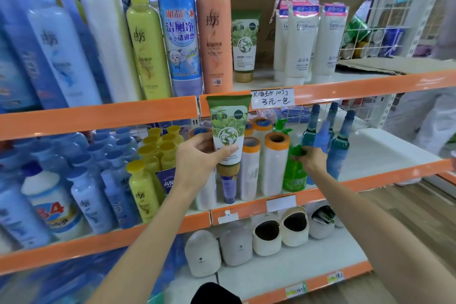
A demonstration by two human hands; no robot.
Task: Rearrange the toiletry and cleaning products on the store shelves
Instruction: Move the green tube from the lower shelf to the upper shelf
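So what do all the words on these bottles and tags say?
"SIVIA": tube in left hand
"SIVIA", "WARM VANILLA": shelf tube
"洁厕净": blue bottle
"Facial": white tubes
"3元一包": paper tag
"84": white jug
Small print and lower tags: too blurred.

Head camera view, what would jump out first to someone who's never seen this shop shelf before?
Probably the green SIVIA tube held upright in the left hand, dead centre in front of the orange shelf edge. Next, the right hand gripping the pump top of a green bottle on the middle shelf. Then the tall peach bottle on the top shelf, with a matching SIVIA tube standing just right of it.
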